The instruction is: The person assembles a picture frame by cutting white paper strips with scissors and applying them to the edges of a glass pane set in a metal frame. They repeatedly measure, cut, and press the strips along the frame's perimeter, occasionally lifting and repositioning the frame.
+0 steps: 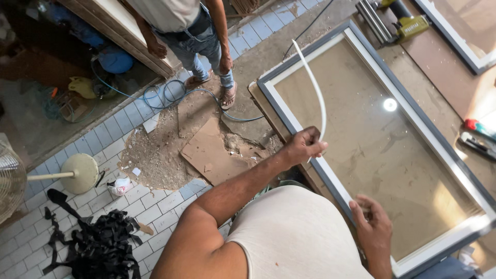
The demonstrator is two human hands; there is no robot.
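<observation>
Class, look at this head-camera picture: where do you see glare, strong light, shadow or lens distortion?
Head view: a round bright glare spot sits on the glass of the window frame; sunlight washes out the frame's lower right corner; the upper left area lies in deep shadow; the wide lens bends the floor tiles; the left hand gripping the white strip looks sharp.

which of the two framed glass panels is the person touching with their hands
The large grey-framed panel at centre; the right hand rests on its near edge. The other panel lies untouched top right.

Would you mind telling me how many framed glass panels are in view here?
2: one large framed glass panel under the person's hands, left hand holding a white strip; a second panel partly cut off top right. Others may lie outside view.
</observation>
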